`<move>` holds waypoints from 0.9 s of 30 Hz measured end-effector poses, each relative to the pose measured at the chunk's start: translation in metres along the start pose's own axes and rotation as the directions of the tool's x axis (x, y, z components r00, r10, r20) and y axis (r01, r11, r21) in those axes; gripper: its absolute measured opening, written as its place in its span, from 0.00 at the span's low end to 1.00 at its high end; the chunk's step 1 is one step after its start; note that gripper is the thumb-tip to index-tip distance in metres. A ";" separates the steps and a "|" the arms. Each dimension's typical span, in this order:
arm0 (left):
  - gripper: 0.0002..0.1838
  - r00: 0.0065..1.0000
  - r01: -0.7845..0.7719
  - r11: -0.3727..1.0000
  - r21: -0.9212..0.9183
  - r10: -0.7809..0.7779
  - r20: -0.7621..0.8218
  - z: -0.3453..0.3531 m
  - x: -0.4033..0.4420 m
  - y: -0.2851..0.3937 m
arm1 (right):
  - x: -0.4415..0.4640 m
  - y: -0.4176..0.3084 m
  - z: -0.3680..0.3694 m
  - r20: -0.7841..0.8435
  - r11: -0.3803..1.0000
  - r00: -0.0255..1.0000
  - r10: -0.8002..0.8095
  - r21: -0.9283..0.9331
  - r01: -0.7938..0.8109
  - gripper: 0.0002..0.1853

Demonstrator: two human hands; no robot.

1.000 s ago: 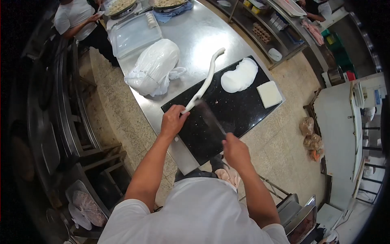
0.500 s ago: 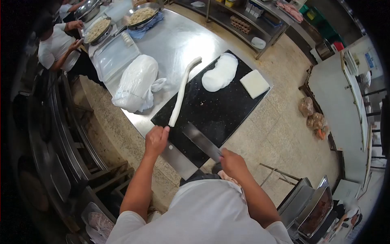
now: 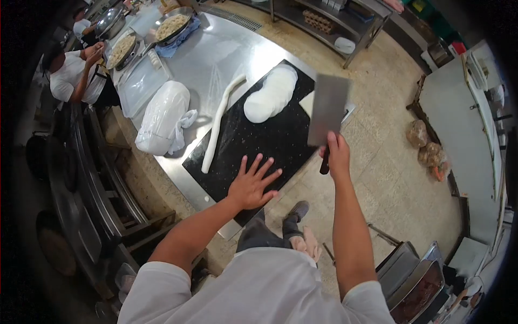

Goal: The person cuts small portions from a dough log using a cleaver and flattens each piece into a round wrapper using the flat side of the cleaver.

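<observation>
My left hand (image 3: 252, 183) is spread flat, fingers apart, over the near part of a black board (image 3: 294, 137); whether the palm touches it I cannot tell. My right hand (image 3: 337, 154) grips a cleaver (image 3: 330, 102) by its dark handle, its broad blade raised over the board's right edge. Behind the blade, a pale square thing (image 3: 307, 104) is mostly hidden. Thin white dough rounds (image 3: 270, 94) overlap in a pile at the board's far end. Along the left edge lies a long dough rope (image 3: 217, 121). A small white bit (image 3: 206, 198) sits near the table's front corner.
A plastic-wrapped white bundle (image 3: 166, 116) rests on the steel table (image 3: 226, 43), left of the board. Farther off are a clear tray (image 3: 141, 83) and pans of pale filling (image 3: 172, 28). A person in white (image 3: 73, 75) stands at the table's left side.
My right hand has lifted the cleaver from low over the board up to the right. My left hand has moved from the rope's near end onto the board area and opened.
</observation>
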State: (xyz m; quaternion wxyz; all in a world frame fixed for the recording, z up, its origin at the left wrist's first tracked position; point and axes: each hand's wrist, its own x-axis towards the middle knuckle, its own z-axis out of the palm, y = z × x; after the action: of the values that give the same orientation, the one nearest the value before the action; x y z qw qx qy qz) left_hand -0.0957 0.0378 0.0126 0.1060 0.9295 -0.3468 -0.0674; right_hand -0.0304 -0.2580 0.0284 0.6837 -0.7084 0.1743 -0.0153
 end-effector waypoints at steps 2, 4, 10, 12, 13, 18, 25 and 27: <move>0.36 1.000 0.018 1.000 0.022 -0.018 -0.001 -0.003 0.006 0.003 | 0.018 0.018 0.002 -0.021 0.950 0.952 0.307 0.074 -0.304 0.15; 0.36 0.995 0.096 0.995 -0.012 -0.096 -0.037 -0.002 0.010 0.003 | 0.015 0.016 0.002 -0.007 0.892 0.893 0.450 0.065 -0.448 0.14; 0.37 0.998 -0.049 0.996 -0.073 0.045 -0.054 -0.016 0.002 0.000 | -0.126 0.029 0.006 0.401 0.823 0.817 0.415 -0.549 -0.148 0.21; 0.36 0.969 -0.217 0.961 -0.174 0.234 0.081 0.002 -0.018 -0.007 | -0.175 0.063 0.028 0.566 0.809 0.761 0.317 -0.580 0.095 0.24; 0.36 0.967 -0.217 0.958 -0.190 0.238 0.094 0.003 -0.020 -0.008 | -0.187 0.069 0.039 0.581 0.819 0.751 0.313 -0.565 0.096 0.25; 0.36 0.938 -0.340 0.937 -0.083 0.345 0.040 -0.001 0.028 -0.028 | -0.130 0.067 0.043 0.564 0.763 0.705 0.430 -0.645 0.050 0.31; 0.39 0.931 -0.362 0.932 -0.029 0.362 0.034 -0.005 0.035 -0.024 | -0.141 0.063 0.031 0.584 0.769 0.717 0.381 -0.631 0.105 0.38; 0.39 0.871 -0.459 0.881 -0.115 0.472 0.134 0.003 0.004 -0.013 | -0.199 0.094 0.033 0.573 0.494 0.800 -0.179 -0.650 0.577 0.39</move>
State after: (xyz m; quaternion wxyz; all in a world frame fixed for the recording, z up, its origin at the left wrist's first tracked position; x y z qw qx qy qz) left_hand -0.0848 0.0447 0.0061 0.1279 0.8052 -0.5649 -0.1270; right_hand -0.2302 -0.1730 -0.0218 0.2881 -0.9419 -0.1591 0.0676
